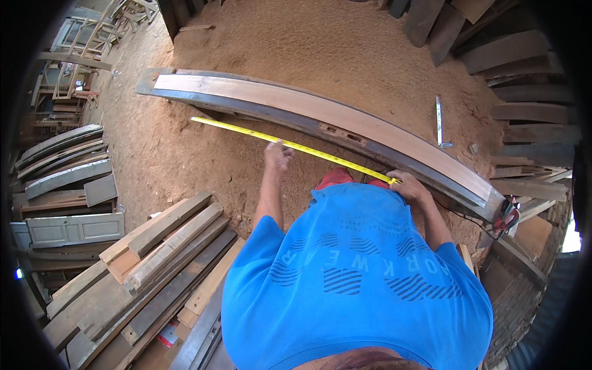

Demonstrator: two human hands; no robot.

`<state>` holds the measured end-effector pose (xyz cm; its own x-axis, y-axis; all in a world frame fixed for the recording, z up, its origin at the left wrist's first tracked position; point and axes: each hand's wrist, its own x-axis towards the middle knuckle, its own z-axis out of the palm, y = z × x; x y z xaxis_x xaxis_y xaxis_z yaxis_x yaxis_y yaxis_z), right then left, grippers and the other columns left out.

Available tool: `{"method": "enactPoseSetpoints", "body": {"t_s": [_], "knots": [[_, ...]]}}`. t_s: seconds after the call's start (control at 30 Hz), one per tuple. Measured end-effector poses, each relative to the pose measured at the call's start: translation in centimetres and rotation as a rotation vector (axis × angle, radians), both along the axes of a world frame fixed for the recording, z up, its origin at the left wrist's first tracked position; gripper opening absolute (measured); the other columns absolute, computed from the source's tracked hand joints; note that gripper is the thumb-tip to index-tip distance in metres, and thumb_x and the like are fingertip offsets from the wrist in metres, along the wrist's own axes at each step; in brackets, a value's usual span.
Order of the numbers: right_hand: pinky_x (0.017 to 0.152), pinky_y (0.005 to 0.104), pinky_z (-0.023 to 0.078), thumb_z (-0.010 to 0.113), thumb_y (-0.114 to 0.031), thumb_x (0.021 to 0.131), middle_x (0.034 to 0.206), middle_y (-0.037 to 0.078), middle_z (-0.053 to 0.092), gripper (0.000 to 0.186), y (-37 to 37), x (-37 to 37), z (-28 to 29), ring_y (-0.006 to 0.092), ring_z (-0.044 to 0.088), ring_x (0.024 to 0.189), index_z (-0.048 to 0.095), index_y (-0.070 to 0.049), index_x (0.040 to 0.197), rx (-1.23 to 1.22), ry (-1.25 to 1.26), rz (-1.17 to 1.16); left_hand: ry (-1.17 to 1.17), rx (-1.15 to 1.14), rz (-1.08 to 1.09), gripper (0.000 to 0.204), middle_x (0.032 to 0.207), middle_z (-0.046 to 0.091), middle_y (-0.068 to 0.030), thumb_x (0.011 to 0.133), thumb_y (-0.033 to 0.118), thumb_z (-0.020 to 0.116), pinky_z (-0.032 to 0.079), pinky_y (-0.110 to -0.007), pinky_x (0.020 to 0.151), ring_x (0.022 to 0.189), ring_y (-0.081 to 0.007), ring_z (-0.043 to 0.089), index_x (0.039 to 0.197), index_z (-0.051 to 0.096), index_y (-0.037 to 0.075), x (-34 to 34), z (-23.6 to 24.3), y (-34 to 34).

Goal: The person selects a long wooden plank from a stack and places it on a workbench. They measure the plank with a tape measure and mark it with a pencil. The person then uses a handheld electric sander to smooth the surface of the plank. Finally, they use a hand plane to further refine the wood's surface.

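A yellow tape measure (333, 160) has its blade drawn out in a long slanting line, above the ground and on my side of the workbench. At its right end my right hand (409, 187) is closed around it; the case, if it is there, is hidden by the fingers. My left hand (279, 156) is at the blade nearer its left part, with bent fingers against the lower edge, slightly smeared. The blade's far left end sticks out freely. Beyond it a long pale wooden plank (296, 106) lies on the dark narrow workbench (246, 111).
A metal square (439, 123) lies on the sawdust-covered ground (345, 43) to the right. A red power tool (507, 217) with a cord sits at the bench's right end. Stacked boards (166, 246) fill the near left, and timber pieces (536, 132) line the right side.
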<state>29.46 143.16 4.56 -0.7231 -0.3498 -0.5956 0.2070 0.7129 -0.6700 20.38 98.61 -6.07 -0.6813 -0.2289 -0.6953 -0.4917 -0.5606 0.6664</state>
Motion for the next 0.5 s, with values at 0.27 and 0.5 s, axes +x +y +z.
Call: {"method": "enactPoseSetpoints", "body": {"t_s": [0.27,0.5], "knots": [[0.089,0.0358,0.048,0.066,-0.013,0.075,0.109,0.015,0.066,0.046,3.8,1.5,0.6,0.0236,0.061,0.100,0.063,0.000,0.119,-0.020,-0.183,-0.031,0.020,-0.094,0.236,0.015,0.085,0.059,-0.0092,0.097,0.017,0.051,0.047,-0.035,0.049,0.064,-0.0222,0.058,0.107,0.053,0.006,-3.2,1.4,-6.4],[0.093,0.0367,0.046,0.063,-0.020,0.077,0.112,0.020,0.065,0.047,-4.3,-2.4,1.9,0.0302,0.061,0.107,0.062,0.002,0.119,-0.041,0.053,0.004,0.023,-0.074,-0.109,0.018,0.072,0.062,-0.0108,0.098,0.021,0.054,0.049,-0.025,0.041,0.055,-0.0161,0.062,0.100,0.057,0.004,0.0,1.3,6.5]]}}
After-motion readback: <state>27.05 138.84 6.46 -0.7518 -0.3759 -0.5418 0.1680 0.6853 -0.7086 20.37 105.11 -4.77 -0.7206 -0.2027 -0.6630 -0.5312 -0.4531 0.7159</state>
